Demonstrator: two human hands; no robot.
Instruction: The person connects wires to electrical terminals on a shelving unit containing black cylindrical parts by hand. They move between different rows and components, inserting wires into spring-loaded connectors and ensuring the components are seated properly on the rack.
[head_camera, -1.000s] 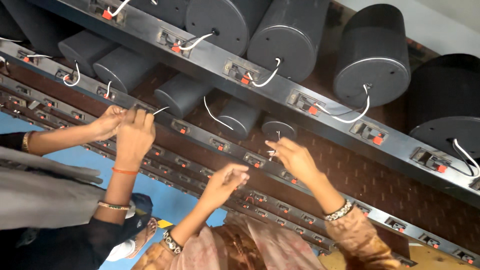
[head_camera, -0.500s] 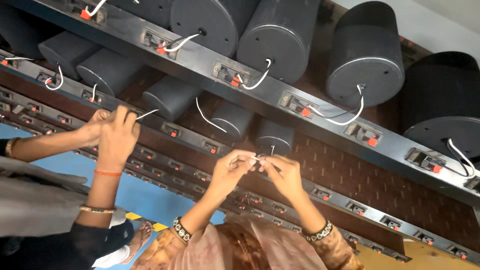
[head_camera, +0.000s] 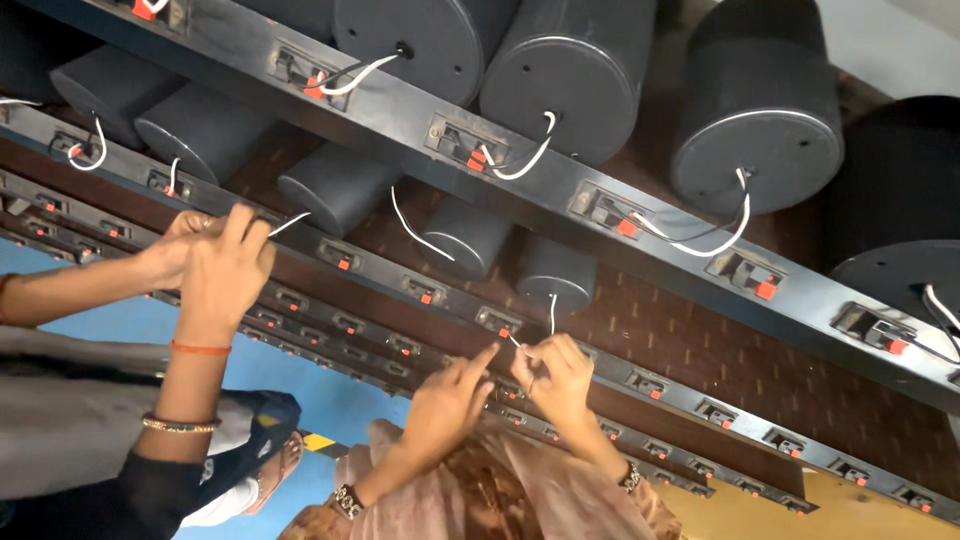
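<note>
My left hand (head_camera: 448, 398) and my right hand (head_camera: 556, 378) meet in front of a dark rail (head_camera: 640, 385) of small connectors with red levers. Both pinch a thin white wire (head_camera: 551, 308) that hangs from a small dark grey cylinder (head_camera: 556, 274) just above. The wire's free end lies between my fingertips, next to one connector (head_camera: 497, 322). A bracelet sits on each of my wrists.
A co-worker's two hands (head_camera: 215, 262) work at the same rail to the left, holding another white wire. Larger dark cylinders (head_camera: 756, 118) lie on an upper rail (head_camera: 540, 195), each wired to a red-lever connector. Blue floor (head_camera: 300, 380) shows below.
A second ago my hands were apart, the right one on the wire. The left came over to join it, and both now hold the wire end close to the connector.
</note>
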